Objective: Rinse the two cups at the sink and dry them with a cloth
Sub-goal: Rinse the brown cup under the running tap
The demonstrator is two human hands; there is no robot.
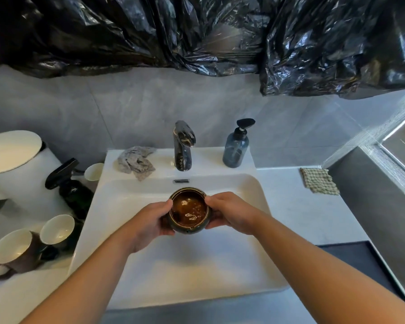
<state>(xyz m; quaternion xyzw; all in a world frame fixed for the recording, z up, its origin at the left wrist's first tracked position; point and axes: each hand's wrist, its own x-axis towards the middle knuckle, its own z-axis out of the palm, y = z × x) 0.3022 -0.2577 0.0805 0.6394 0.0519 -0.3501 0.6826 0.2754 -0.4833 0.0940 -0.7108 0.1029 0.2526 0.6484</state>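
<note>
A dark green cup with a brown glazed inside holds some water with bubbles. It hangs upright over the white sink basin, below the faucet. My left hand grips its left side and my right hand grips its right side. No water runs from the faucet. A crumpled grey cloth lies on the sink ledge left of the faucet. A checked cloth lies on the counter at the right.
On the left counter stand a brown mug, a white-lined cup, another white cup, a dark spray bottle and a white bin. A blue soap dispenser stands right of the faucet. Black plastic covers the wall above.
</note>
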